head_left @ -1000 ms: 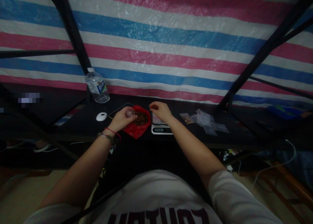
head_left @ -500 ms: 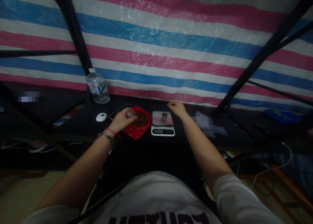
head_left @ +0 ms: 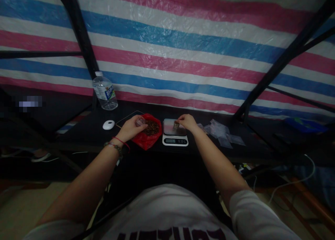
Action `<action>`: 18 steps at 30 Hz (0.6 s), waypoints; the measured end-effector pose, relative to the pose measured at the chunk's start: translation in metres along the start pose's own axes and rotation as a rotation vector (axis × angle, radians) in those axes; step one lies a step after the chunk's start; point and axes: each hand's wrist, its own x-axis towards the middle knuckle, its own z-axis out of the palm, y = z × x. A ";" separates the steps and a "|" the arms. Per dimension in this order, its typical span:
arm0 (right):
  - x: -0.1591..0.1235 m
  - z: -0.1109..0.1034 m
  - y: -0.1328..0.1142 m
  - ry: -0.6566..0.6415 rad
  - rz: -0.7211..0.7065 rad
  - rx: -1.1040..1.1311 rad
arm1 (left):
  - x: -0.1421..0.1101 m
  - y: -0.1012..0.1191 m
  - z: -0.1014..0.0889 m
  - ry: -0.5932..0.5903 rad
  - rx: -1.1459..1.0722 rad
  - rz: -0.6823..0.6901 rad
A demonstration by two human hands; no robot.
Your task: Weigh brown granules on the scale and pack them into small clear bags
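And there's the cup on the scale, right hand with fingertips at its rim, pinching or not I can't tell, while the left hand pinches something clear by the red bag of brown bits, bottle beyond.

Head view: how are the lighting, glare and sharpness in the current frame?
Head view: dim light, with the black table showing little detail; head view: glare speckles the striped sheet; head view: the scale display is too soft to read, and the small container at the right hand lacks crisp edges.
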 end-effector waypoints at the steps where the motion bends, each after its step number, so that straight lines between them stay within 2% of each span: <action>1: 0.001 0.001 0.000 0.003 0.000 0.000 | 0.000 0.000 0.000 0.001 -0.008 0.003; 6: 0.005 -0.001 0.000 0.030 -0.026 0.007 | -0.001 0.002 -0.002 0.018 0.016 0.000; 10: 0.004 -0.007 -0.010 0.120 -0.066 0.041 | -0.001 0.003 -0.005 0.018 0.018 0.005; 13: -0.002 0.000 -0.038 0.127 -0.157 0.124 | -0.001 0.003 -0.005 0.020 0.016 0.004; 18: -0.011 0.032 -0.100 -0.009 -0.400 0.110 | -0.001 0.002 -0.006 0.016 -0.003 -0.005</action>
